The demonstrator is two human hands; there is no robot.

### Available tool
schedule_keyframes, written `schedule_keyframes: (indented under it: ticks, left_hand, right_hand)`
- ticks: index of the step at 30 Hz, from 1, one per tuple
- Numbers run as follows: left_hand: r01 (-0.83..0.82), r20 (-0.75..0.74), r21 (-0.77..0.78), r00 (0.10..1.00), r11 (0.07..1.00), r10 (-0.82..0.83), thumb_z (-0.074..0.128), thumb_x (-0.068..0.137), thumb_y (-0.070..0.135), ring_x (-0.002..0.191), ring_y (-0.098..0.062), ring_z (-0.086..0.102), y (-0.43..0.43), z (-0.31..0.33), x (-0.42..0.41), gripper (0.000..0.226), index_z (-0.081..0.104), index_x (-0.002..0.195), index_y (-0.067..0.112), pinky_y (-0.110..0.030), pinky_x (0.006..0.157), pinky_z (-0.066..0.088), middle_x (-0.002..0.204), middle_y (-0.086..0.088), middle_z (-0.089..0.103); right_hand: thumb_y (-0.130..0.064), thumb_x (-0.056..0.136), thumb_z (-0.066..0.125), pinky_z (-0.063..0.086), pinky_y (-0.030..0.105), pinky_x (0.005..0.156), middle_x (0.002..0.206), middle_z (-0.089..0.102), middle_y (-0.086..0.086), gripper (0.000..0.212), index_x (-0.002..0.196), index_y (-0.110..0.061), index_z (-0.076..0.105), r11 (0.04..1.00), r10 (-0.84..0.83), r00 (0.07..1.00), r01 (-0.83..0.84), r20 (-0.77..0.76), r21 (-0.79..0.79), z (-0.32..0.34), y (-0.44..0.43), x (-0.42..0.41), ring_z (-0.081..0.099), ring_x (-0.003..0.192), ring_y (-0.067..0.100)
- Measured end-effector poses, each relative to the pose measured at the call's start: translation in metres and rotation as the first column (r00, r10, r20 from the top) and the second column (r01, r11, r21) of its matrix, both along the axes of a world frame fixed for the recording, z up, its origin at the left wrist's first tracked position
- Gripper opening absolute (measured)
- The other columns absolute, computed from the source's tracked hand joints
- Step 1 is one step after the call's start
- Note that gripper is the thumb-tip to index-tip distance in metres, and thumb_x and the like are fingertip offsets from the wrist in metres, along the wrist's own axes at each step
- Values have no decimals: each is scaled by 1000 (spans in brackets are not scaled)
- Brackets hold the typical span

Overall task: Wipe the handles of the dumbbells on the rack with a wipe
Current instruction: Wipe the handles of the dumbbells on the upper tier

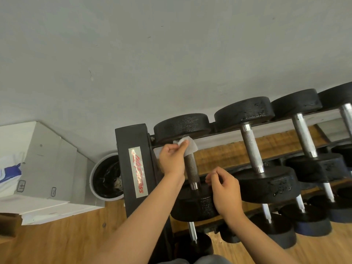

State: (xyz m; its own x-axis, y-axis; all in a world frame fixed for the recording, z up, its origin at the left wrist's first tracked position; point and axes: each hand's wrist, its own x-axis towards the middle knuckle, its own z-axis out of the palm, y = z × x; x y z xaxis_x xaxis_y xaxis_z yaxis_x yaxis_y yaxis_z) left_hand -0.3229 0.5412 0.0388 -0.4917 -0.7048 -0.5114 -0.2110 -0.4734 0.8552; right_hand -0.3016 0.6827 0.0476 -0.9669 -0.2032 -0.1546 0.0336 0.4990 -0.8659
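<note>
A black rack (135, 168) holds several black dumbbells in rows. The leftmost top dumbbell (182, 125) has a knurled metal handle (191, 169). My left hand (172, 160) grips a white wipe (187, 147) wrapped around the far end of that handle, close to the rear weight head. My right hand (224, 189) hovers over the near weight head with fingers loosely curled and nothing in it. The neighbouring dumbbell handle (252, 149) to the right is bare.
A lined waste bin (106, 178) stands left of the rack, beside stacked white boxes (47, 161). A grey wall runs behind the rack. Lower rack tiers carry more dumbbells (308, 216). The floor (66, 242) is wood.
</note>
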Motion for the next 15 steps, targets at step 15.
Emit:
schedule_keyframes:
  ticks: [15]
  left_hand:
    - [-72, -20, 24, 997, 997, 72, 74, 85, 11, 90, -6, 64, -5, -1, 1, 13, 70, 82, 23, -23, 85, 50, 91, 5, 69]
  right_hand:
    - [-8, 95, 49, 40, 19, 55, 65, 59, 7, 28, 69, -8, 60, 999, -27, 1000, 27, -4, -24, 0, -2, 1, 54, 66, 19]
